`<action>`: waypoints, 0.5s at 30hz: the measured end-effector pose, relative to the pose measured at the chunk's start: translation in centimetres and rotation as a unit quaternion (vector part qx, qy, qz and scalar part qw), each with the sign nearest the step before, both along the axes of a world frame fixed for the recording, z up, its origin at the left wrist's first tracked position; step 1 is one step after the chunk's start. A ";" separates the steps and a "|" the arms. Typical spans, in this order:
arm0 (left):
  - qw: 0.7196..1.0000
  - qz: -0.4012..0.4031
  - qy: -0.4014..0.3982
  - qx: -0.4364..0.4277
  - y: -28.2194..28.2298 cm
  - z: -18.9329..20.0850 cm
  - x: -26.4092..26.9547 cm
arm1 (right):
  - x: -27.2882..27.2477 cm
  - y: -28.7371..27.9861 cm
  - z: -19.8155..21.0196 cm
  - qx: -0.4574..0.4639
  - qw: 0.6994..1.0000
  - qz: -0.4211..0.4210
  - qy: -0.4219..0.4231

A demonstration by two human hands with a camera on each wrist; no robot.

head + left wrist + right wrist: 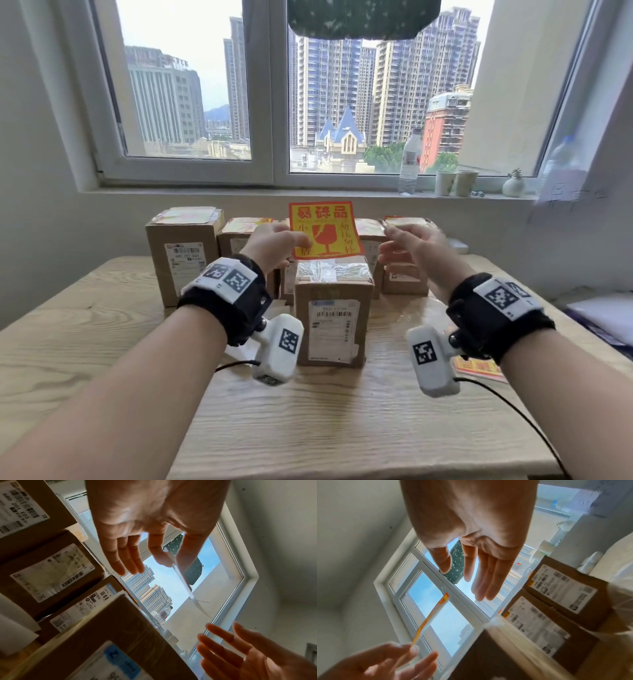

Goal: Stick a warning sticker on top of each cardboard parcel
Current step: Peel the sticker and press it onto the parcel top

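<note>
A wooden table (102, 342) is seen below both hands, carrying a cluster of cardboard parcels. The front parcel (334, 308) stands directly beneath the fingers, its taped top bare of any sticker; a taller parcel (183, 253) stands out past the left fingers, and the back-row parcels (404, 267) beyond the fingertips appear to carry yellow stickers on top already.

The warning sticker (324, 229), red on yellow with a broken-glass mark, is held upright in the air just above the front parcel's top, between the two hands. It is pinched by its left edge between thumb and forefinger of the left hand (274, 245); in the left wrist view the other fingers (120, 561) are seen extended and loosely together. The right hand (411, 246) is held open, fingers straight and slightly spread, close beside the sticker's right edge but not touching it.

Judged step: laying the sticker on the front parcel. It would be done best if the free right edge is taken, the sheet is tilted flat and centred over the tape, one edge is set down first, and the rest is smoothed across to avoid creases. Whether the backing is off cannot be told.

A stack of spare stickers (478, 368) is glimpsed under the right wrist.
</note>
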State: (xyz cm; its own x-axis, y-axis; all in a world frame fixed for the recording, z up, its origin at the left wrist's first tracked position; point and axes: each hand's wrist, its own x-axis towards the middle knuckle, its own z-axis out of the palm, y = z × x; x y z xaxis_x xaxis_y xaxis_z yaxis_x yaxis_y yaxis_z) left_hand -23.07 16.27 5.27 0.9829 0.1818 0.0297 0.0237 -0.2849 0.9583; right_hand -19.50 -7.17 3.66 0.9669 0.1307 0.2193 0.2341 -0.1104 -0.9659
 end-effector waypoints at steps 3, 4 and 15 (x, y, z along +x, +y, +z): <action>0.999 -0.030 0.011 -0.008 0.2 0.4 0.0 | -0.5 1.4 1.8 -0.040 0.998 0.045 -0.003; 0.999 -0.036 0.013 -0.005 0.2 0.4 0.0 | -0.4 1.8 2.0 -0.066 0.996 0.052 -0.002; 0.998 -0.006 0.046 0.052 0.0 -0.6 1.0 | 1.2 3.4 0.0 -0.061 0.995 -0.061 0.056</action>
State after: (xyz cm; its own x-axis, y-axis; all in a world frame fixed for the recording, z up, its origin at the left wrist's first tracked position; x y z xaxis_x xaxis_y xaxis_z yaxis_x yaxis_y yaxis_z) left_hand -22.06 16.25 4.64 0.9843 0.1715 -0.0423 0.1062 -0.3830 0.9176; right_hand -18.30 -3.82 3.70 0.9947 0.0298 0.0986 0.1030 -0.2488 -0.9631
